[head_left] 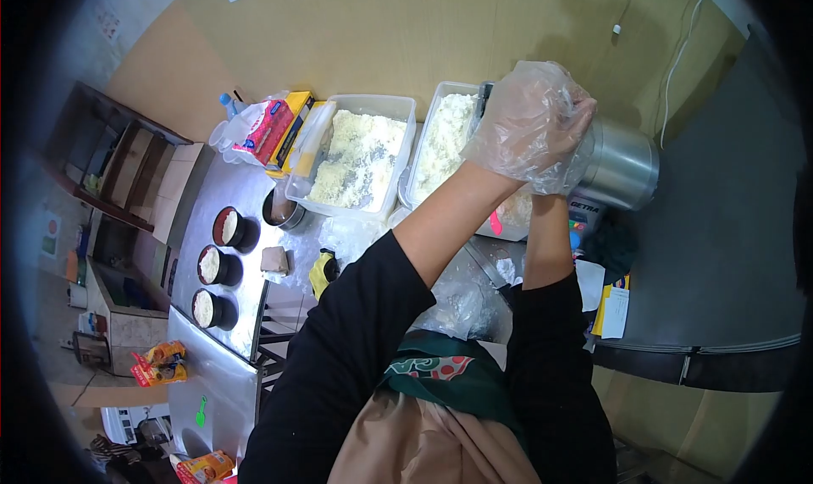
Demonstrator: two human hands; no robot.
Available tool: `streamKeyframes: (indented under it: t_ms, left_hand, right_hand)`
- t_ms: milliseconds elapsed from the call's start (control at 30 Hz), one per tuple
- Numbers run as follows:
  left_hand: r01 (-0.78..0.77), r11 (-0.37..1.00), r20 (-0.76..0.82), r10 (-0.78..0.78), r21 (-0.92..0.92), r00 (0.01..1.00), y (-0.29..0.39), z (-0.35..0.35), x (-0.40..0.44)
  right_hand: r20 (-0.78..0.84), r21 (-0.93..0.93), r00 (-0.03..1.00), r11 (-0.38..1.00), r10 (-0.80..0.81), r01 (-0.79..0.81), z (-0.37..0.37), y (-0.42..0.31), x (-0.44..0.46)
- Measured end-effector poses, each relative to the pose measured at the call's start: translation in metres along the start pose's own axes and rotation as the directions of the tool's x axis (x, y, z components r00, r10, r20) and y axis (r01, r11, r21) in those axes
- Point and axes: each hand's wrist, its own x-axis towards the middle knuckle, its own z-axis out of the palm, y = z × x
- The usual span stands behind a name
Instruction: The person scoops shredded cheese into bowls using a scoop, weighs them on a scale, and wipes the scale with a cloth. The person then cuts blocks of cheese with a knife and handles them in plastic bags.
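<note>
Both my hands are raised together at the upper right, in loose clear plastic gloves. My left hand (529, 124) lies in front, its fingers curled inward against the other hand. Behind it, my right hand (559, 172) is mostly covered, and its fingers are hidden. Whatever may be between the hands cannot be seen. Just below and left of them stands a clear tub (417, 169) of white, crumbly food (449, 128). A pink scoop (495, 223) lies beneath my wrists. To the right is a shiny metal cylinder-shaped appliance (622, 164).
A second plastic tub (408, 111) holds pale, crumbly food. Three dark bowls (222, 264) with white contents line the metal table (190, 234) at left. Packets and boxes (288, 132) stand behind. A knife (485, 264) and crumpled plastic (461, 306) lie close to my body.
</note>
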Motion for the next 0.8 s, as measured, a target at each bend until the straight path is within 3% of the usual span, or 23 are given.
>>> streamKeyframes:
  t_ms: [133,433,800]
  left_hand:
    - [-0.026,1.000,-0.084,0.027,0.007,0.996,-0.004,0.008,-0.005]
    - [0.011,0.985,-0.165,-0.039,-0.171,0.985,0.005,0.008,-0.011]
    - [0.007,0.988,-0.126,-0.027,-0.154,0.992,0.000,0.009,-0.018]
  right_hand:
    - [-0.003,-0.013,1.000,1.000,-0.007,0.006,0.002,0.000,-0.004]
    - [-0.001,-0.017,1.000,1.000,0.013,-0.013,-0.005,0.000,-0.005]
    - [0.009,-0.014,1.000,1.000,0.008,-0.008,-0.007,-0.003,-0.011]
